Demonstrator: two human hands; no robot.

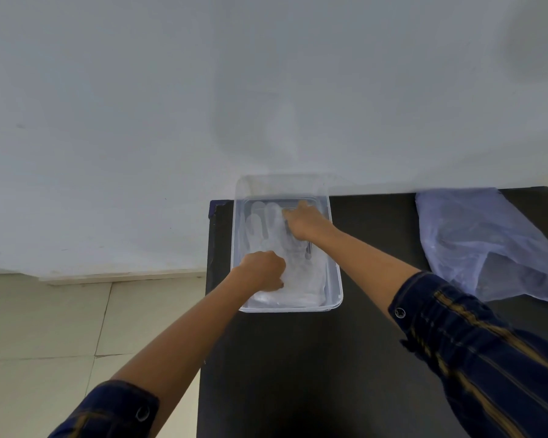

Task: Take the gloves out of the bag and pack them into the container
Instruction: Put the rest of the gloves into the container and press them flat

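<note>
A clear plastic container (pixel 336 273) sits at the far left part of a black table (pixel 329 358). Inside it lies a flat, translucent white glove (pixel 263 229), fingers pointing to the far wall. My left hand (pixel 263 270) is curled and presses down on the glove's cuff end at the near side of the container. My right hand (pixel 304 222) rests on the glove's finger end at the far side, fingertips bent down onto it. A crumpled clear plastic bag (pixel 481 241) lies at the table's far right, apart from both hands.
A white wall rises right behind the table. Pale floor tiles (pixel 60 327) show to the left, beyond the table's left edge. Bare black tabletop stretches between the container and the bag and toward me.
</note>
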